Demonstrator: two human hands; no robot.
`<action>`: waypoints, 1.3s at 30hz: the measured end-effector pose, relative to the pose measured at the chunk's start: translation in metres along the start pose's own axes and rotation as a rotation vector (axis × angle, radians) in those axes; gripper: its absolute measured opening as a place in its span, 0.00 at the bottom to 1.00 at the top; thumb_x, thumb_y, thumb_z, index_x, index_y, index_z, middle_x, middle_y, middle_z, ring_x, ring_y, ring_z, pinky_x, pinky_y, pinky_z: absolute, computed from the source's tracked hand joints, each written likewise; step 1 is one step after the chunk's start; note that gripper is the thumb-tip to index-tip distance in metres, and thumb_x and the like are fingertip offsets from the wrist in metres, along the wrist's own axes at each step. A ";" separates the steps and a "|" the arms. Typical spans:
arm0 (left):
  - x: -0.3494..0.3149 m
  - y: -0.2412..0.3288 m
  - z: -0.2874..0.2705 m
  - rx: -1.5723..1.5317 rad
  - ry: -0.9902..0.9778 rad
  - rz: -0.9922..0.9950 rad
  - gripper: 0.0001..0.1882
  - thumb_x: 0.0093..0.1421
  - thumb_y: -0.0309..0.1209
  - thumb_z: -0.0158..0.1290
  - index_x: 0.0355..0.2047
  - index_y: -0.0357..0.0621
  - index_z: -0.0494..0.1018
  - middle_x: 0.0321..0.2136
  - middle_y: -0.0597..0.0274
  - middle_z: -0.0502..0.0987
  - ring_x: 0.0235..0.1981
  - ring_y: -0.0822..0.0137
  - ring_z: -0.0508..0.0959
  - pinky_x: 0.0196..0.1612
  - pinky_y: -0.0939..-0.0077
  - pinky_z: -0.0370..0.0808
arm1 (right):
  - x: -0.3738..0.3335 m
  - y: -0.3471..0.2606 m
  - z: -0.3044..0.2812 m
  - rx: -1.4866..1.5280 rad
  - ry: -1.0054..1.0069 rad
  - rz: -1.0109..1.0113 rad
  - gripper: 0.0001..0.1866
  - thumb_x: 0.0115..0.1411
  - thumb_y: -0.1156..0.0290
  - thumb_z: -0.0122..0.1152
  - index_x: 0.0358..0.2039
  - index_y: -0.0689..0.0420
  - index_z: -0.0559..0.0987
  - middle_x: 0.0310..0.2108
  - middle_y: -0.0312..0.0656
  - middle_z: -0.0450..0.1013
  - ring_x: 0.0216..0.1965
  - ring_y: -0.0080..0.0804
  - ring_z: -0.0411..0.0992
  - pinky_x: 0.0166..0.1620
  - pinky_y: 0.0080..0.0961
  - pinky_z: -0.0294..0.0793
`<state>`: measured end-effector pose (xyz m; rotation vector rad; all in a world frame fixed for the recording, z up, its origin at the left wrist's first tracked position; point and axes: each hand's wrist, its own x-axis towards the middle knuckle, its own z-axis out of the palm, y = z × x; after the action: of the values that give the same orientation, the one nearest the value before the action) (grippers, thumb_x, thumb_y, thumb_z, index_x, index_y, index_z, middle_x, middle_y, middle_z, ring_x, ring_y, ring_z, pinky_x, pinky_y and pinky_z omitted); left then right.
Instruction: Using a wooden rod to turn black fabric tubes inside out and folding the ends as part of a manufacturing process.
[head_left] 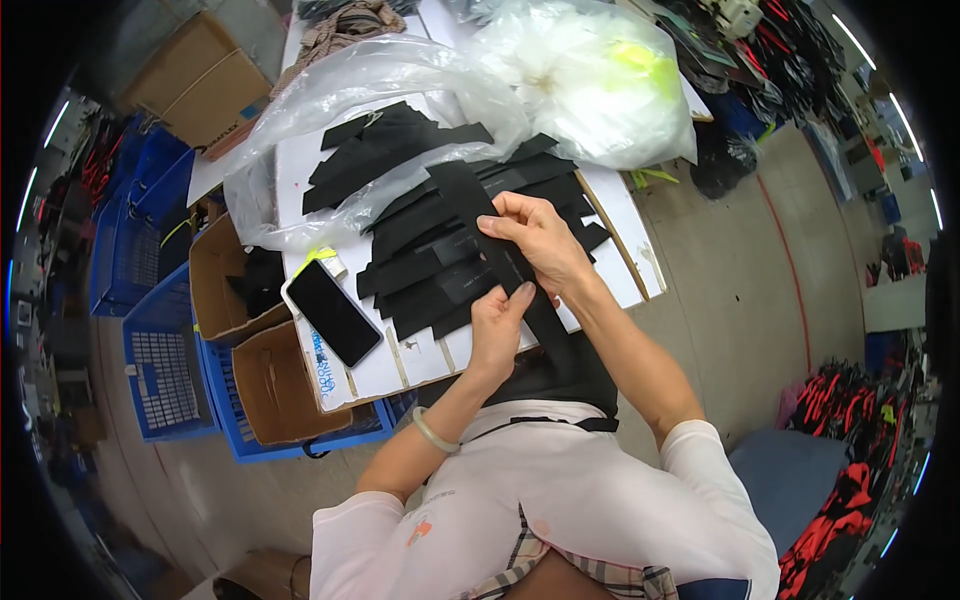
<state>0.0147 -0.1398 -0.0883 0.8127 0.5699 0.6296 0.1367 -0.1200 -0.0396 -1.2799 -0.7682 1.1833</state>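
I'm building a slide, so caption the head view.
Left hand and right hand hold a black strip over similar strips on a white table.

Two hands (540,238) (495,335), one held strip (463,197), one phone (333,312), one bracelet (436,431), two open cardboard boxes (212,265) (257,385), many overlapping strips (412,262).

Landmark: table (425,360). On table, centre: overlapping strips (415,262). On table, left-rear: loose plastic sheeting (265,195), more strips at its folds (in it or under it: cannot tell). On table, right-rear: 1 filled bag (570,85). On table, near-left corner: 1 phone (333,313). Just beside table's left edge: 2 open cartons (258,395), the nearer in a crate (238,415). Left-rear of table: 1 larger carton (205,80). Right of table, well apart: heaped goods (860,420).
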 end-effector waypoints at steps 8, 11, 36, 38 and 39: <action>0.014 -0.036 -0.020 0.188 0.033 0.125 0.06 0.60 0.20 0.47 0.35 0.30 0.72 0.31 0.59 0.78 0.31 0.73 0.76 0.39 0.80 0.72 | 0.018 0.005 0.034 -0.231 0.281 -0.142 0.10 0.53 0.75 0.61 0.18 0.60 0.71 0.16 0.25 0.58 0.21 0.11 0.53 0.23 0.13 0.51; 0.019 -0.029 -0.004 0.115 0.123 0.163 0.07 0.58 0.19 0.44 0.32 0.30 0.72 0.24 0.65 0.75 0.28 0.76 0.70 0.34 0.78 0.68 | 0.027 0.007 0.040 -0.354 0.183 -0.177 0.09 0.50 0.70 0.62 0.24 0.64 0.76 0.12 0.32 0.63 0.17 0.19 0.62 0.23 0.21 0.60; 0.024 -0.021 -0.062 0.397 -0.159 -0.157 0.08 0.62 0.29 0.47 0.37 0.39 0.73 0.19 0.62 0.76 0.16 0.75 0.74 0.19 0.79 0.72 | 0.317 0.055 0.091 -1.230 0.297 -0.876 0.12 0.46 0.68 0.61 0.32 0.58 0.79 0.34 0.53 0.74 0.39 0.52 0.71 0.42 0.42 0.70; 0.023 -0.027 -0.064 0.493 -0.132 -0.123 0.07 0.61 0.29 0.48 0.35 0.38 0.73 0.18 0.60 0.75 0.16 0.73 0.75 0.20 0.77 0.73 | 0.342 0.069 0.092 -1.210 0.319 -1.009 0.14 0.45 0.75 0.57 0.36 0.58 0.79 0.41 0.55 0.71 0.46 0.53 0.67 0.49 0.46 0.66; 0.019 -0.028 -0.066 0.532 -0.135 -0.050 0.07 0.61 0.29 0.48 0.34 0.38 0.73 0.18 0.59 0.75 0.16 0.72 0.75 0.21 0.76 0.73 | 0.342 0.072 0.095 -1.163 0.238 -0.965 0.15 0.44 0.77 0.56 0.36 0.59 0.78 0.42 0.56 0.71 0.46 0.53 0.67 0.48 0.46 0.66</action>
<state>-0.0085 -0.1097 -0.1515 1.3248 0.6408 0.3726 0.1239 0.2246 -0.1511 -1.5559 -1.7313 -0.3056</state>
